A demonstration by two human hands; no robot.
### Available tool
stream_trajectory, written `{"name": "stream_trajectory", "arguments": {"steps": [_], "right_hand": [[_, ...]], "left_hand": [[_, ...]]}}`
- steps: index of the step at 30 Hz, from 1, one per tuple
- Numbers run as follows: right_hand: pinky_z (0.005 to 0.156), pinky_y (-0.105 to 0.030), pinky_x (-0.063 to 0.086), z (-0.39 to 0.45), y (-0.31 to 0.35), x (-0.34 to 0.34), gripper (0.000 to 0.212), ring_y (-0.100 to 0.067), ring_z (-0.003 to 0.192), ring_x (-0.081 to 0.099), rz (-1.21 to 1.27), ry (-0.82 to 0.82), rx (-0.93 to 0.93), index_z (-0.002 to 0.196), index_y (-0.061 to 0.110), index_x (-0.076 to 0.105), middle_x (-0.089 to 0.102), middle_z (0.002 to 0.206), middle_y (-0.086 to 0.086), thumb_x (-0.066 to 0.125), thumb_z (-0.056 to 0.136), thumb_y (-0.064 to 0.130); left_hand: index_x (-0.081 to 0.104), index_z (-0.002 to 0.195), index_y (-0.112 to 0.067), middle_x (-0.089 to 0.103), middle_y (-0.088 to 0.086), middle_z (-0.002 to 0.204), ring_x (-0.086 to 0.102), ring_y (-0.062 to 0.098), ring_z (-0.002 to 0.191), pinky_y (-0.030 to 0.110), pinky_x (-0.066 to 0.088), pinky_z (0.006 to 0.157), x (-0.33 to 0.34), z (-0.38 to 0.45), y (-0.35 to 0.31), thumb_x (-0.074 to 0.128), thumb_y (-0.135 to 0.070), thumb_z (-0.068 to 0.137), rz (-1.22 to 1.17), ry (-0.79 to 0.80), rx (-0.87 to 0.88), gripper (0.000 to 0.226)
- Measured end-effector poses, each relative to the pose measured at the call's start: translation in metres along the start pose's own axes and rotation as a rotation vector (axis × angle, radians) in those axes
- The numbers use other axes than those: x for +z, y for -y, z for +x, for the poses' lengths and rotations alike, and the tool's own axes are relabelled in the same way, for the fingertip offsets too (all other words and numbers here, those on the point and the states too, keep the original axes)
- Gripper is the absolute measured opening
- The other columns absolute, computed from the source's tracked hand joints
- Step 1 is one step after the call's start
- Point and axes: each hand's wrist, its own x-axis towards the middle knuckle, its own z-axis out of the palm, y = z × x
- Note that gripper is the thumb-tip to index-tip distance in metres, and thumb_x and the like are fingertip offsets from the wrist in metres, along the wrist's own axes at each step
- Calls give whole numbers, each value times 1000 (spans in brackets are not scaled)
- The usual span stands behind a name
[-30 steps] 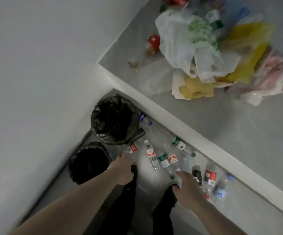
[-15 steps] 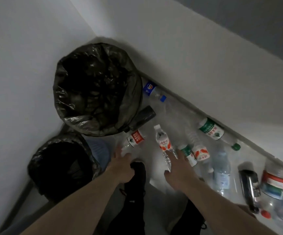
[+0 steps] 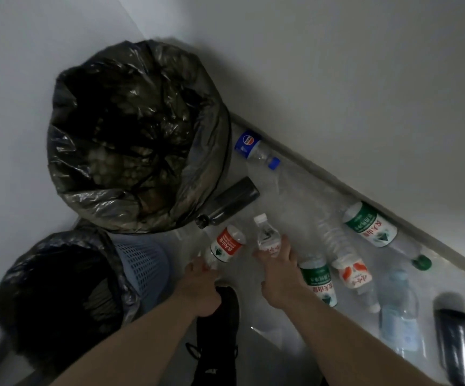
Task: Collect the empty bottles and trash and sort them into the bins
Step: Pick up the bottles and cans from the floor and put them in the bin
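Two bins lined with black bags stand in the floor corner: a large bin (image 3: pixel 131 135) at the back and a blue lattice bin (image 3: pixel 58 291) nearer me. Empty plastic bottles lie along the wall's foot. My left hand (image 3: pixel 202 285) closes around the lower end of a red-labelled bottle (image 3: pixel 227 243). My right hand (image 3: pixel 278 271) wraps its fingers over a small white-capped bottle (image 3: pixel 266 235). Beside them lie a black bottle (image 3: pixel 231 201), a blue-labelled bottle (image 3: pixel 253 146), two green-labelled bottles (image 3: pixel 370 224) (image 3: pixel 319 282), and a red-and-white one (image 3: pixel 348 266).
White walls close the corner on the left and behind the bottles. More bottles (image 3: pixel 398 307) and a dark one (image 3: pixel 459 335) lie at the right edge. My black shoe (image 3: pixel 217 338) stands on the grey floor between my arms.
The view has closed in on the floor corner. My right hand moved left onto the small white-capped bottle, and my left hand reached forward onto the red-labelled bottle.
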Motion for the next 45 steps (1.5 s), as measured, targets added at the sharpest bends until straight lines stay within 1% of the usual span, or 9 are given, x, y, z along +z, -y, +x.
{"name": "stream_trajectory", "arguments": {"steps": [6,13,23,26,31,35,39,42,45], "right_hand": [[92,-45,57,-8,-15,13,71,-33,106,60,189,-170,-20,127,39,36,19,136,-10,80,78,12],[90,-43,56,-32,-21,15,66,-33,97,60,290,-291,-103,135,40,31,26,125,-6,70,83,24],[73,-29,47,-106,-18,-70,50,-18,83,57,101,-184,-138,102,37,38,35,120,-4,74,70,50],[72,-33,53,-152,-9,-85,53,-14,85,58,174,-164,-107,100,33,46,54,107,0,72,60,56],[55,-23,48,-239,29,-85,47,-18,78,62,577,-128,-115,121,26,40,60,106,-7,72,90,40],[69,-38,56,-268,78,-88,46,-25,87,66,771,-257,-164,120,26,46,61,116,-16,74,84,31],[66,-42,58,-272,119,-89,53,-28,90,67,974,-329,-283,130,28,51,62,121,-17,72,83,22],[58,-42,58,-285,150,-93,45,-32,80,67,1089,-345,-321,124,26,49,62,109,-15,69,85,17],[72,-56,60,-280,171,-98,57,-37,83,71,1091,-315,-388,128,16,54,68,108,-22,69,73,19]], "left_hand": [[44,147,-35,20,8,161,29,30,144,38,32,120,15,-18,-19,50,-33,84,-6,-87,97,63],[56,131,-34,39,1,138,58,24,116,42,52,100,38,-37,-49,44,-39,84,-79,-260,133,49],[41,134,-31,36,9,139,50,32,124,44,49,101,25,-104,-58,58,-19,87,66,-328,304,52],[40,131,-31,46,11,133,57,35,116,43,50,96,22,-165,-33,58,-26,88,-17,-404,370,47],[43,121,-35,53,1,120,61,27,106,35,49,91,20,-274,34,53,-34,90,-273,-592,489,32],[41,117,-41,56,-11,109,61,14,95,38,51,86,12,-337,108,55,-40,94,-415,-843,540,27],[42,113,-37,63,-10,84,60,16,76,38,48,76,3,-363,179,55,-41,99,-529,-1042,431,20],[43,115,-34,67,0,91,64,28,85,39,49,79,-9,-361,217,53,-46,99,-572,-1101,307,22],[45,116,-28,68,7,92,65,35,90,38,47,77,-22,-345,235,54,-44,100,-571,-1107,219,24]]}}
